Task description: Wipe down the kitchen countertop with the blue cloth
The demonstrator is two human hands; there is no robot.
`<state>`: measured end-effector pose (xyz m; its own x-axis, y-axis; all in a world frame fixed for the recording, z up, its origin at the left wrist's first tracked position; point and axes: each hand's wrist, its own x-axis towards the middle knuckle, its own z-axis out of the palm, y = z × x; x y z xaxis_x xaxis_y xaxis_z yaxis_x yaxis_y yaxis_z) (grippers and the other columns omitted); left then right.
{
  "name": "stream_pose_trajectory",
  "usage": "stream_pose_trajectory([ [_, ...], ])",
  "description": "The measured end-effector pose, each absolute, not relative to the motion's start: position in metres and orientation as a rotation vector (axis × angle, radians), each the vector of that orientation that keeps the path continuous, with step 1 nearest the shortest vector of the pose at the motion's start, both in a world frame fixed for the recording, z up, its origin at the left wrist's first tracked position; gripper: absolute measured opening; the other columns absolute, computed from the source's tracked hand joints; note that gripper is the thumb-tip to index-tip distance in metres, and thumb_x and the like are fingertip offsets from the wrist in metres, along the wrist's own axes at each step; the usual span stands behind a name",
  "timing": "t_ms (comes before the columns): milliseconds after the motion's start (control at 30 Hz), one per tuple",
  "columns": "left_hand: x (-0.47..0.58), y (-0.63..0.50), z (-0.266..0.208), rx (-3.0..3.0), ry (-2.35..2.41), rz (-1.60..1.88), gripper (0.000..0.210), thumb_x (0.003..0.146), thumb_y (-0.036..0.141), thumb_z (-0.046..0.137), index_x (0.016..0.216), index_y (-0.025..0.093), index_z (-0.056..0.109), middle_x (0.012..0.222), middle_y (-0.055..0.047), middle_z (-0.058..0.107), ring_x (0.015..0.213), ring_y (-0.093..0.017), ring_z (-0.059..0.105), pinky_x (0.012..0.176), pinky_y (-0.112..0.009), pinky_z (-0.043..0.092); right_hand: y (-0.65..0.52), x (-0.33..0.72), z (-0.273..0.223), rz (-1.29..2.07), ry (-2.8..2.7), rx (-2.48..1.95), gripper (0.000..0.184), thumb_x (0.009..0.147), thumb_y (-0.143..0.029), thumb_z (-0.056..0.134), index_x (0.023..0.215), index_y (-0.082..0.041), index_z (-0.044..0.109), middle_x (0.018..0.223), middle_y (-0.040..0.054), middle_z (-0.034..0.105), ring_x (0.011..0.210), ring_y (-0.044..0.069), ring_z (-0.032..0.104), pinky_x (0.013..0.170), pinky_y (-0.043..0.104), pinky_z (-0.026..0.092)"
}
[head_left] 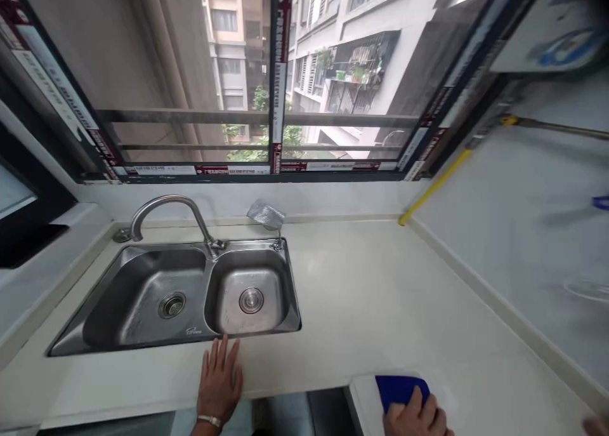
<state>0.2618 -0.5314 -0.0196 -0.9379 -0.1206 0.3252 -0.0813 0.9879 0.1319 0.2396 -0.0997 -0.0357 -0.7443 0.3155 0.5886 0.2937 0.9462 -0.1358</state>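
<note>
My left hand (219,382) lies palm down on the front strip of the cream countertop (361,296), fingers extended and slightly apart, the fingertips at the front rim of the double-bowl steel sink (143,315). It holds nothing. A light-coloured band (209,420) circles that wrist. My right hand (419,417) is bent over a dark blue cloth (397,388), fingers curled onto it; the lower part of this hand is cut off by the picture's edge. The cloth lies flat at the corner where the counter runs toward me, right of the sink and well apart from it.

Sink: two bowls, the larger on the left, each fitted with a drain; no objects are seen in either bowl. The curved faucet (172,198) rises behind the divider, its spout turned left over the back of the larger bowl. At the rear right corner, a crumpled clear plastic wrapping (266,215) sits over a small fitting.

Beyond: a dark-framed window (276,93) bearing printed protective tape. A yellow pipe (435,187) slants down to the counter's back right corner.
</note>
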Motion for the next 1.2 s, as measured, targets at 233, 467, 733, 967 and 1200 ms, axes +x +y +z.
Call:
stream_pose_trajectory([
  [233,0.266,-0.533,-0.023,0.141,-2.836,-0.180,0.069,0.088,0.032,0.047,0.152,0.030,0.023,0.159,-0.006,0.029,0.148,-0.029,0.021,0.119,-0.054,0.022,-0.173,0.107,-0.028,0.015,-2.543,-0.334,0.064,0.082,-0.028,0.039,0.141,-0.004,0.039,0.139,0.0293,0.046,0.128,0.044,0.040,0.100,0.065,0.033],
  [467,0.268,-0.532,-0.033,0.161,-2.847,-0.206,0.073,0.085,0.032,0.049,0.153,0.032,0.021,0.159,-0.004,0.028,0.147,-0.029,0.024,0.120,-0.052,0.020,-0.241,0.018,-0.032,-0.004,-2.641,-0.085,0.060,0.085,-0.027,0.037,0.141,-0.005,0.039,0.144,0.0265,0.042,0.132,0.040,0.036,0.105,0.061,0.030],
  [733,0.270,-0.533,-0.033,0.151,-2.817,-0.162,0.070,0.086,0.030,0.049,0.152,0.031,0.026,0.158,-0.005,0.031,0.147,-0.029,0.023,0.120,-0.051,0.019,-0.258,-0.031,-0.032,0.055,-2.713,-0.005,0.057,0.090,-0.028,0.029,0.141,-0.005,0.038,0.146,0.0233,0.038,0.136,0.037,0.031,0.111,0.058,0.023],
  [967,0.277,-0.551,-0.037,0.162,-2.727,-0.269,0.060,0.089,0.025,0.042,0.148,0.026,0.034,0.156,-0.010,0.036,0.143,-0.026,0.033,0.117,-0.047,0.030,-0.261,-0.017,-0.018,0.128,-2.777,0.128,0.057,0.094,-0.041,0.026,0.144,-0.015,0.039,0.147,0.0221,0.038,0.136,0.037,0.031,0.109,0.058,0.025],
  [1200,0.305,-0.610,-0.018,1.044,-2.452,-0.218,0.052,0.092,0.037,0.034,0.135,0.013,0.050,0.157,-0.021,0.024,0.148,-0.039,0.008,0.113,-0.065,0.022,-0.264,0.059,-0.022,0.219,-2.775,0.557,0.056,0.093,-0.047,0.037,0.145,-0.029,0.036,0.158,0.0136,0.023,0.143,0.033,0.023,0.113,0.054,0.026],
])
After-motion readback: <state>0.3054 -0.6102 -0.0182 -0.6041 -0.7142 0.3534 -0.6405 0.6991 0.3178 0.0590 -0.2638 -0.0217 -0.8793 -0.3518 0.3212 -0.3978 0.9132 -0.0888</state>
